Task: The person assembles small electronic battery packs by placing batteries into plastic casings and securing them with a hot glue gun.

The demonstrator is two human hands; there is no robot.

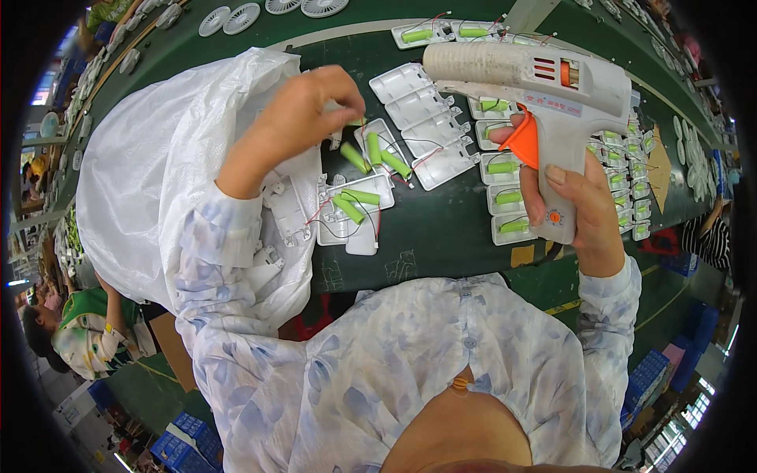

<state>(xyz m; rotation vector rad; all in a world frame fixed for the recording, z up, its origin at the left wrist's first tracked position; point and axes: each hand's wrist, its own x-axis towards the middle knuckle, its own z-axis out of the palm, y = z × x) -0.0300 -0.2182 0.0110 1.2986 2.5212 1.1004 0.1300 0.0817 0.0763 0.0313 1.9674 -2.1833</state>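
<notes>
We saw the white pistol-shaped plastic glue gun (564, 142) above the right part of the dark green table (441, 240), long barrel running left to right, front end pointing left, handle toward the near side. At left bulged a large white plastic bag (130, 177), in the middle green cylindrical cells (374, 148) lay on white plastic housings (430, 117), and the gun hid some far-right housings. Our right hand (595, 209) clamped the handle between thumb and fingers; our left hand (303, 110) curled its fingers beside the cells, gripping what, if anything, we could not tell.
</notes>
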